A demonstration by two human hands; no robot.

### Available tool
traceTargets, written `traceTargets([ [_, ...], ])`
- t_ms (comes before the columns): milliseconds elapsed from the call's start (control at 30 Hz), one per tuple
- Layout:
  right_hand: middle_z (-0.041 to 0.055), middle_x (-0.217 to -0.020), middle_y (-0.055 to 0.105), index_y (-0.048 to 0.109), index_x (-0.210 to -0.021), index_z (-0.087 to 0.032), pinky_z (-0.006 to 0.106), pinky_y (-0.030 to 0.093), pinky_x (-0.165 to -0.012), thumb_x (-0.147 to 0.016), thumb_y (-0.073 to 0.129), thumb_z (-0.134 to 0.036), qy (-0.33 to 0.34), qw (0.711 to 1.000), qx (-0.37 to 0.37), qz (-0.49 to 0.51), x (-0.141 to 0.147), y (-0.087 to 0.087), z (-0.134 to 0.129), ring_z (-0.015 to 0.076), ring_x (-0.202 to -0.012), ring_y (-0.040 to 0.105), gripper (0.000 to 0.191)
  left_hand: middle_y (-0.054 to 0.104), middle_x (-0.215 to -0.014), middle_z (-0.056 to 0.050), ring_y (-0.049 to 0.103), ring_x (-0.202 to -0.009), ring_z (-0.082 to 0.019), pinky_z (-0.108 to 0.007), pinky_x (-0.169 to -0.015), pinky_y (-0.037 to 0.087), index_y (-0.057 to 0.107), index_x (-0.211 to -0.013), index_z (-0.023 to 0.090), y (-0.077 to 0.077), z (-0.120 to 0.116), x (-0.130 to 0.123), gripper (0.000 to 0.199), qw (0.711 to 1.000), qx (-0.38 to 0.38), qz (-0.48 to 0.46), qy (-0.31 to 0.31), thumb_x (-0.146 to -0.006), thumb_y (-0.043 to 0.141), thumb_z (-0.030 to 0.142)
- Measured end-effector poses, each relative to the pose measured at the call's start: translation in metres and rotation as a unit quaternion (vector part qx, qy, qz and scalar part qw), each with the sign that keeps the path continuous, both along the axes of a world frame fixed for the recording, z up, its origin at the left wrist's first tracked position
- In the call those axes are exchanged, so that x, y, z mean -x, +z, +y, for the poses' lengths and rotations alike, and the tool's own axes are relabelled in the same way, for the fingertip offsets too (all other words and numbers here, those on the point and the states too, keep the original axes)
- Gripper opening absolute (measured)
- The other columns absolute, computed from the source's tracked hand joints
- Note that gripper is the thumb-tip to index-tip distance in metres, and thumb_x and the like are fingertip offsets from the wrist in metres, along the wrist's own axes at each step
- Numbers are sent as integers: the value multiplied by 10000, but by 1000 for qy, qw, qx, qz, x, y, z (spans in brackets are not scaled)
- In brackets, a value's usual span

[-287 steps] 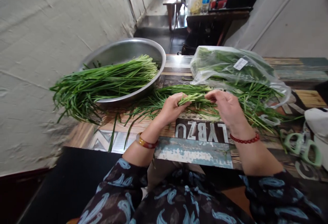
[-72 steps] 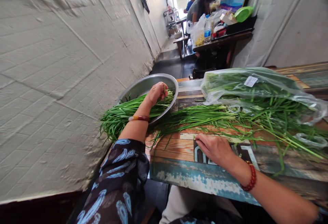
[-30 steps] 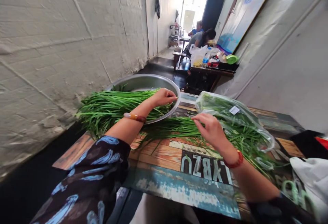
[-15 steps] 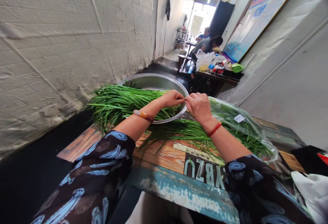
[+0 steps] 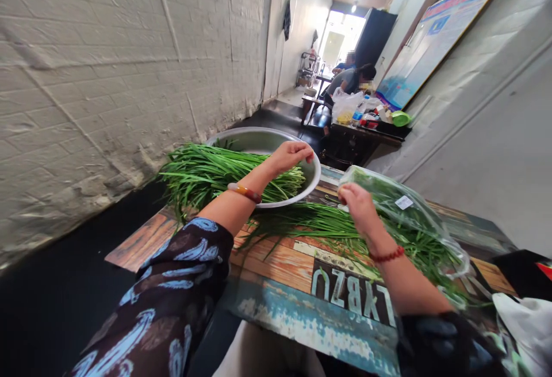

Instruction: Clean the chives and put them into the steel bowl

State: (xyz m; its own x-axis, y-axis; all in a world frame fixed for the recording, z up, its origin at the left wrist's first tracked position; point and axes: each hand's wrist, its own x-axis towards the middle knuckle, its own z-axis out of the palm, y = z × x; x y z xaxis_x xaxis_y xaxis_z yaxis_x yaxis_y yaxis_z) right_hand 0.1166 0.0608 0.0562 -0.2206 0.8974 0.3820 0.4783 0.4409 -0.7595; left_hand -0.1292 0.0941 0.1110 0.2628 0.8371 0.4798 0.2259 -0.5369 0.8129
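Basin greens (image 5: 207, 173): a thick bundle lies in the metal basin (image 5: 317, 173), leaves spilling past its left rim.
Left hand (image 5: 295, 156): over the basin's right side, wrist bent, fingers curled closed; we cannot tell if they pinch anything.
Table greens (image 5: 319, 219): we have these left loose.
Right hand (image 5: 359, 203): raised, fist-like, contents hidden from us.
Clear bag (image 5: 383, 193): greens remain inside.
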Motion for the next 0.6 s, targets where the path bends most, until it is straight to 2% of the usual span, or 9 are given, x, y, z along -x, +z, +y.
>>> traceTargets([
  [67,-23,-609,503,509,-662,-207,250,386,-592,-844,455,-352,39,998,34,-48,-16,-19,-32,137,-615,470,238,652,-777,-28,544,-761,-117,-253,-768,415,645,-738,136,5,-1,1,289,999,-10,-31,20,-918,514,320],
  [133,-25,-586,493,484,-632,-211,247,381,-576,-864,437,-328,65,993,35,-87,-25,-41,-61,130,-586,467,264,654,-775,-29,555,-754,-113,-251,-763,422,619,-764,141,13,-2,0,273,997,-10,-67,36,-937,506,320],
  [200,-20,-593,515,494,-638,-209,246,388,-575,-876,438,-308,82,990,24,-111,-28,-62,-82,130,-581,491,264,604,-702,-9,541,-676,-107,-250,-705,425,583,-804,155,27,-3,-1,243,994,-7,-97,53,-960,486,314],
  [267,-13,-598,535,498,-643,-210,249,403,-580,-887,432,-288,80,991,3,-112,-29,-78,-93,134,-581,512,264,497,-626,19,488,-600,-104,-245,-628,392,564,-839,166,49,-3,-2,220,990,-29,-92,99,-982,456,293],
  [367,1,-635,574,523,-674,-210,259,435,-616,-904,434,-273,86,991,-22,-99,-31,-89,-96,146,-616,548,255,428,-672,1,491,-705,-124,-243,-642,346,582,-816,152,88,-4,-5,175,969,-141,40,201,-959,507,219],
  [433,10,-664,598,542,-699,-211,269,451,-651,-913,441,-264,103,990,-33,-94,-32,-90,-96,153,-648,567,243,439,-763,-27,519,-842,-164,-257,-687,343,602,-817,145,108,-4,-9,117,943,-196,134,233,-918,576,198],
  [467,14,-677,608,548,-707,-210,275,456,-665,-916,444,-258,110,989,-40,-94,-33,-89,-96,157,-663,574,237,446,-794,-38,525,-899,-187,-267,-711,348,611,-821,142,114,-3,-12,86,935,-209,166,234,-897,597,179],
  [533,21,-698,622,559,-722,-208,284,462,-685,-920,448,-244,115,987,-53,-94,-34,-88,-97,162,-684,585,230,478,-838,-59,532,-980,-229,-298,-772,371,633,-851,138,111,0,-16,48,920,-223,235,223,-876,593,138],
  [600,27,-717,635,570,-735,-204,289,467,-699,-925,450,-232,115,987,-62,-96,-34,-88,-98,165,-701,595,227,542,-907,-93,543,-1029,-261,-348,-864,387,659,-923,139,91,4,-17,123,883,-229,354,207,-892,542,119],
])
